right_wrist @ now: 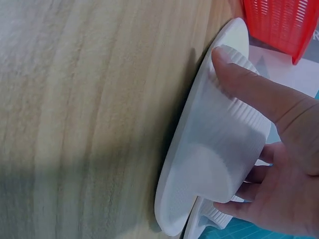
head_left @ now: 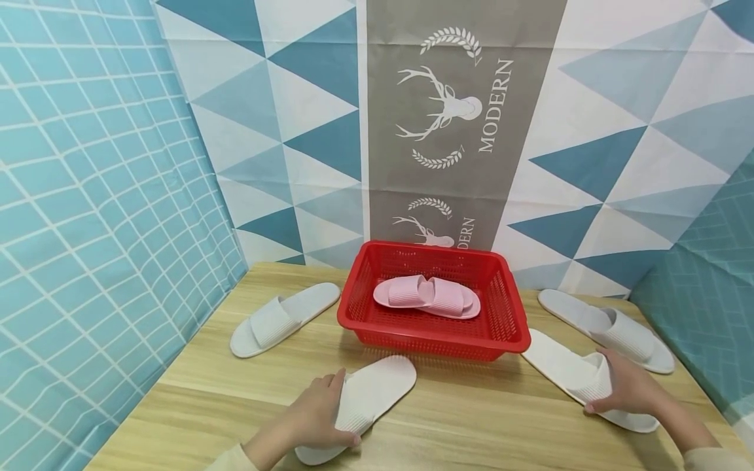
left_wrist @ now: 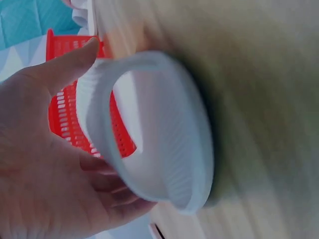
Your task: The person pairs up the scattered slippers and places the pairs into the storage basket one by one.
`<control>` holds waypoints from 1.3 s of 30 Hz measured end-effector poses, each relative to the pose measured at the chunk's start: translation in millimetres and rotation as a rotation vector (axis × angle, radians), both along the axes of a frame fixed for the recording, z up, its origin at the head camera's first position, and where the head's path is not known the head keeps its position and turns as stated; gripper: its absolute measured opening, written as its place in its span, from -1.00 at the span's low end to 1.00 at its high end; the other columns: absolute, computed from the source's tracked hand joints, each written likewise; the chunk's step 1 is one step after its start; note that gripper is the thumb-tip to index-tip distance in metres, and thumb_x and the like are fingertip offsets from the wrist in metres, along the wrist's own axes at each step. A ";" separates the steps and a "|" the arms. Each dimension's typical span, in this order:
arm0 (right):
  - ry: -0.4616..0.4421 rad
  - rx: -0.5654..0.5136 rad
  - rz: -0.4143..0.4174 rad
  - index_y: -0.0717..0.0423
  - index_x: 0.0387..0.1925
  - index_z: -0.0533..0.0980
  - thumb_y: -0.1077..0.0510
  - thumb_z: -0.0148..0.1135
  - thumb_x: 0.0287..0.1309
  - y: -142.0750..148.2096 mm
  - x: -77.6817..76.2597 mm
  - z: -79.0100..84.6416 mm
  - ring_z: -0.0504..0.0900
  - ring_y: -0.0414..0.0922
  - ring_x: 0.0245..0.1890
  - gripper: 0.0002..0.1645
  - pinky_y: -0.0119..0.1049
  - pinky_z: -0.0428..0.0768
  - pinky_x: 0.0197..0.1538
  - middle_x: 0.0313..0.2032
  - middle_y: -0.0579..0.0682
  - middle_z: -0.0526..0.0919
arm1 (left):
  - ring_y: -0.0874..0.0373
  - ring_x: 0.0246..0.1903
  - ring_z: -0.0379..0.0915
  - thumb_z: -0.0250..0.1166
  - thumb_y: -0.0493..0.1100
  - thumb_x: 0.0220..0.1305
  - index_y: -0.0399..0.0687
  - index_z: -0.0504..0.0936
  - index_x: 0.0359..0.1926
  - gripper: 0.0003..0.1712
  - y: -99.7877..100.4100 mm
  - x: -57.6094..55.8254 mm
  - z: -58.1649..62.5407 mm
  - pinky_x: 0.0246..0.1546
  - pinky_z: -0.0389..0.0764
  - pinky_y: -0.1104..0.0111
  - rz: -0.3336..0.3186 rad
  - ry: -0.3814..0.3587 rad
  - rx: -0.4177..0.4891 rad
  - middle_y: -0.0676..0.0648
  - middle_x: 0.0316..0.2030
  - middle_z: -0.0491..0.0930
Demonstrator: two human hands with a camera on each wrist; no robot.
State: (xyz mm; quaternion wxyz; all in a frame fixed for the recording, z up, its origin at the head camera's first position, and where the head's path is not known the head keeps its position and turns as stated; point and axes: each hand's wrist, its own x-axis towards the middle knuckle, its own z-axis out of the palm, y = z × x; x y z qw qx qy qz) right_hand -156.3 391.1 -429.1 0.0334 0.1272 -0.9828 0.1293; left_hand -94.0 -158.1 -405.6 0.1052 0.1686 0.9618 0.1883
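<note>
My left hand [head_left: 318, 412] spans the strap of a white slipper [head_left: 383, 386] near the front left, thumb on one side and fingers on the other. In the left wrist view that slipper [left_wrist: 192, 144] shows its open strap end. On the right, my right hand [head_left: 633, 386] grips another white slipper [head_left: 556, 360] across its ribbed strap. The right wrist view shows the thumb on the near side of this slipper [right_wrist: 199, 149] and the fingertips on the far side. Both slippers are low at the tabletop; contact underneath is hard to tell.
A red perforated basket [head_left: 436, 343] stands at the back middle, holding a pair of pink slippers [head_left: 448, 297]. One light grey slipper [head_left: 277, 320] lies left of it, and a second grey slipper [head_left: 633, 337] lies behind my right hand. Patterned sheets border the wooden table [head_left: 471, 418].
</note>
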 end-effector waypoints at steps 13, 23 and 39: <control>0.038 0.029 0.006 0.55 -0.03 0.35 -0.15 0.69 -0.72 3.6 -2.6 -4.5 0.57 0.09 -0.22 0.23 -0.14 0.53 -0.23 -0.20 0.26 0.59 | -0.27 0.12 0.34 0.57 0.21 -0.35 -0.60 0.16 0.28 0.34 12.5 4.4 -14.6 0.11 0.48 -0.12 0.083 0.095 0.011 -0.45 0.12 0.40; -0.019 0.051 0.005 0.51 -0.01 0.34 -0.16 0.68 -0.66 11.0 5.8 2.5 0.56 0.03 -0.20 0.20 -0.26 0.51 -0.24 -0.17 0.21 0.58 | -0.09 -0.07 0.45 0.58 0.12 -0.50 -0.50 0.34 0.15 0.19 8.6 1.4 -10.5 -0.04 0.59 0.06 0.034 0.188 0.005 -0.31 -0.05 0.53; -0.029 0.101 0.063 0.37 0.03 0.40 -0.29 0.65 -0.75 7.4 20.3 12.6 0.53 -0.16 -0.16 0.26 -0.41 0.51 -0.20 -0.07 0.12 0.59 | 0.02 -0.07 0.49 0.60 0.09 -0.57 -0.40 0.43 0.12 0.13 -4.9 -2.2 0.1 -0.03 0.62 0.17 -0.054 0.322 0.008 -0.15 -0.09 0.60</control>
